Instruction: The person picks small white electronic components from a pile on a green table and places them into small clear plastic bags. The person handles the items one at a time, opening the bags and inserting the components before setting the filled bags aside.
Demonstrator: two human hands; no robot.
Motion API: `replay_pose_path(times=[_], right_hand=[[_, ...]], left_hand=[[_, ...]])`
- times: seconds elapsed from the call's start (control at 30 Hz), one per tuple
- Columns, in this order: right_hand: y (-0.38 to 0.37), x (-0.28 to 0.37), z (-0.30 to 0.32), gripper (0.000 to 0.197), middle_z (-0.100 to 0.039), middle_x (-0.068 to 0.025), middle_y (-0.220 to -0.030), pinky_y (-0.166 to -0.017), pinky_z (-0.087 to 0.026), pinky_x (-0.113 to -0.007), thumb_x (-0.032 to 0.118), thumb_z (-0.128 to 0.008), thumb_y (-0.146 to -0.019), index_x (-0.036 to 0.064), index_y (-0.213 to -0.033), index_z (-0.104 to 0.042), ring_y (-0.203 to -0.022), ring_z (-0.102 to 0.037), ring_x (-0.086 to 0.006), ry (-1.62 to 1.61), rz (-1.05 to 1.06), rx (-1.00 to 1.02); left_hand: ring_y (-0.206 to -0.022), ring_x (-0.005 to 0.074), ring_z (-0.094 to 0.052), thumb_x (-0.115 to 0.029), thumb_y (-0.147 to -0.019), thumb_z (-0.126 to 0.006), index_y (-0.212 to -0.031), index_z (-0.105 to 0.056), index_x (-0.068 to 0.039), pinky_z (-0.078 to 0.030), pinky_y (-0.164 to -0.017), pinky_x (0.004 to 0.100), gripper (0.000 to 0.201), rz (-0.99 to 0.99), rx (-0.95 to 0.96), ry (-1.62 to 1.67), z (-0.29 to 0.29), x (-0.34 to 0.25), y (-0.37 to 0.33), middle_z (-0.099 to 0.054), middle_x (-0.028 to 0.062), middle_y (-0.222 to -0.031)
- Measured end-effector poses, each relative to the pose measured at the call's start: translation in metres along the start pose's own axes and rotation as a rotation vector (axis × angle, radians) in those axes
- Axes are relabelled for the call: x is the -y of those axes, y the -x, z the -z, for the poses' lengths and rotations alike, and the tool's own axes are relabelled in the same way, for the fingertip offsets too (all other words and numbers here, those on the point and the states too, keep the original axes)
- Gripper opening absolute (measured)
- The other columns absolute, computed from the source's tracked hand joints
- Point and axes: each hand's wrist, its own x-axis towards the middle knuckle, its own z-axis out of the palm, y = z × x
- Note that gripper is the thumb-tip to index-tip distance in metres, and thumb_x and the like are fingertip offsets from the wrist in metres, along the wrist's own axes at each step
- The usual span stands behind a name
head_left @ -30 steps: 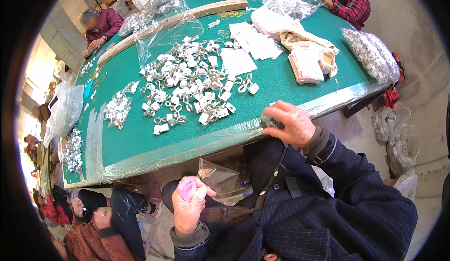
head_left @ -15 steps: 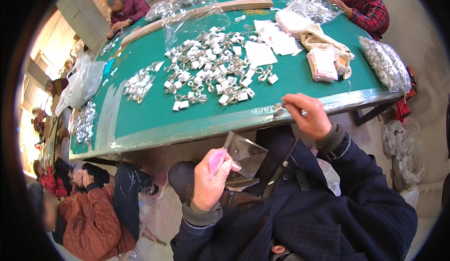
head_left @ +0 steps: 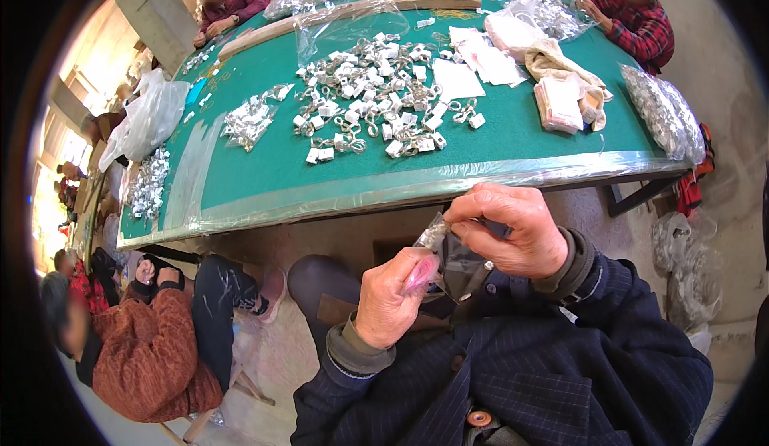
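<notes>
My left hand [head_left: 392,295] is closed on a small clear plastic bag [head_left: 435,232] held up in front of my lap. A pink patch or cover [head_left: 422,271] shows at its thumb or finger. Close beside it, my right hand [head_left: 513,228] has its fingers pinched together at the bag's upper edge. Something shiny shows in the bag there, too small to make out. Beyond both hands, a heap of small white blocks with silver metal loops [head_left: 368,98] lies on the green table [head_left: 304,186].
A filled clear packet [head_left: 250,122] lies left of the heap; white papers [head_left: 458,80], a beige cloth [head_left: 573,70] and a card stack [head_left: 558,106] lie right. A bulging bag [head_left: 661,114] rests at the right corner. Co-workers sit around; one in a rust sweater [head_left: 160,358] is at my left.
My right hand has moved from the table edge down and left to the plastic bag. My left hand has risen and shifted right, bringing the bag up between the hands.
</notes>
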Motion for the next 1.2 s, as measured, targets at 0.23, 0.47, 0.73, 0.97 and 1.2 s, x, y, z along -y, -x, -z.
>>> replay_pose_path(times=[0.23,0.47,0.73,0.97,1.2], right_hand=[[0.007,0.011,0.012,0.015,-0.065,-0.0082,-0.077,-0.059,-0.048,-0.028,-0.006,-0.069,-0.080,-0.0011,-0.093,-0.065,-0.064,-0.060,-0.0150,-0.041,-0.184,0.079],[0.009,0.009,0.013,0.018,-0.057,-0.0140,-0.081,-0.064,-0.051,-0.043,0.003,-0.067,-0.081,0.0040,-0.099,-0.064,-0.072,-0.061,-0.0367,0.129,0.031,0.374],[0.009,0.008,0.008,0.019,-0.062,-0.0163,-0.085,-0.068,-0.053,-0.041,0.006,-0.070,-0.083,0.0010,-0.097,-0.059,-0.078,-0.064,-0.0366,-0.079,-0.105,0.430],[0.020,0.005,-0.001,0.020,-0.066,-0.0129,-0.086,-0.068,-0.054,-0.034,0.004,-0.073,-0.085,0.0008,-0.101,-0.062,-0.077,-0.068,-0.0291,-0.164,-0.183,0.346],[0.024,0.004,-0.004,0.016,-0.065,-0.0122,-0.083,-0.066,-0.054,-0.033,0.003,-0.073,-0.085,0.0003,-0.098,-0.064,-0.074,-0.067,-0.0274,-0.160,-0.109,0.280]], left_hand=[[-0.077,0.0320,-0.068,0.004,-0.085,-0.065,-0.104,-0.063,-0.003,-0.053,-0.068,0.0344,0.020,-0.179,-0.054,-0.214,-0.002,-0.001,-0.002,-0.066,0.0148,-0.087],[-0.078,0.0185,-0.070,0.004,-0.090,-0.060,-0.109,-0.061,-0.002,-0.054,-0.070,0.0288,0.020,-0.073,0.026,-0.206,-0.003,-0.016,0.007,-0.070,0.0108,-0.087],[-0.074,0.0178,-0.064,0.004,-0.089,-0.064,-0.103,-0.061,-0.001,-0.052,-0.067,0.0289,0.015,0.010,0.013,-0.088,-0.006,-0.016,0.008,-0.067,0.0102,-0.083],[-0.080,0.0063,-0.058,0.003,-0.091,-0.066,-0.106,-0.060,0.002,-0.051,-0.067,0.0228,0.017,0.111,-0.005,0.096,-0.011,-0.006,0.013,-0.067,0.0031,-0.090],[-0.078,0.0057,-0.058,0.001,-0.091,-0.066,-0.109,-0.059,0.002,-0.050,-0.067,0.0227,0.019,0.115,-0.010,0.172,-0.013,-0.004,0.015,-0.067,0.0038,-0.089]])
